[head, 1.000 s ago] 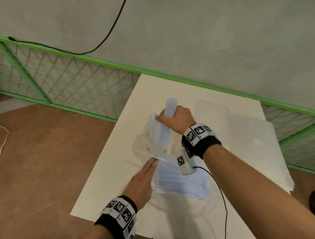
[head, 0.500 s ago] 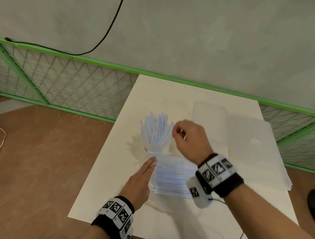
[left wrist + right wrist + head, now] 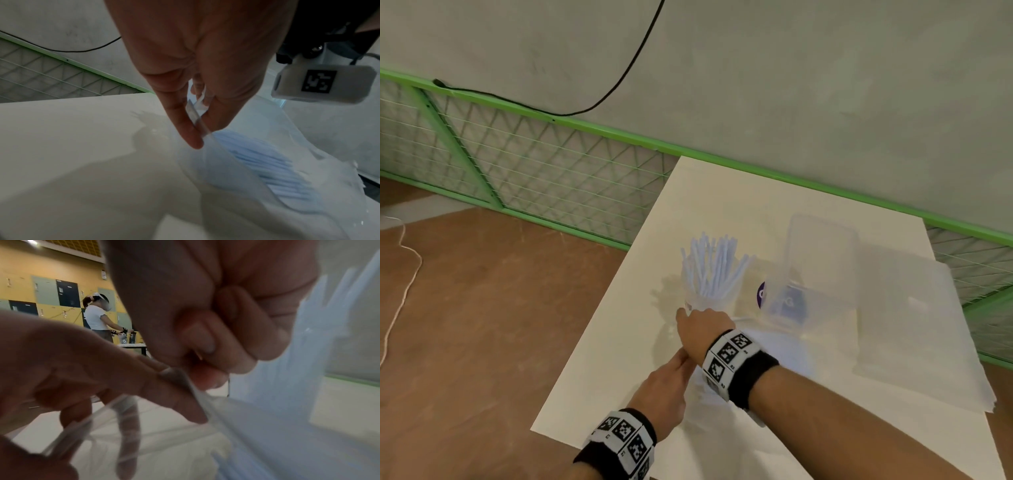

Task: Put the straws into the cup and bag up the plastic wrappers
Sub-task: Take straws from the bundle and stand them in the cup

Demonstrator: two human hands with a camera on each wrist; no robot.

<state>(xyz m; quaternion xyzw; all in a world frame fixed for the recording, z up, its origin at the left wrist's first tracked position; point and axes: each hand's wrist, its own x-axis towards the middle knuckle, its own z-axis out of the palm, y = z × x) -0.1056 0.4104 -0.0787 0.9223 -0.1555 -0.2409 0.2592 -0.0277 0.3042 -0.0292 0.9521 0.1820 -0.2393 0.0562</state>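
A clear cup full of white straws stands upright on the white table. Just in front of it lies a clear plastic wrapper with more straws inside. My left hand pinches the wrapper's open edge between thumb and finger. My right hand has crossed over the left one. With curled fingers it pinches the same edge of film close beside the left fingers. In the head view my right hand hides the pinch itself.
A clear plastic box stands right of the cup, with a purple-marked item beside it. A stack of clear plastic sheets covers the table's right side. A green mesh fence runs behind. Another person works far off.
My right hand let the bundle of straws go into the cup, then came down and back to the wrapper's edge beside my left hand. The left hand stayed on the wrapper.
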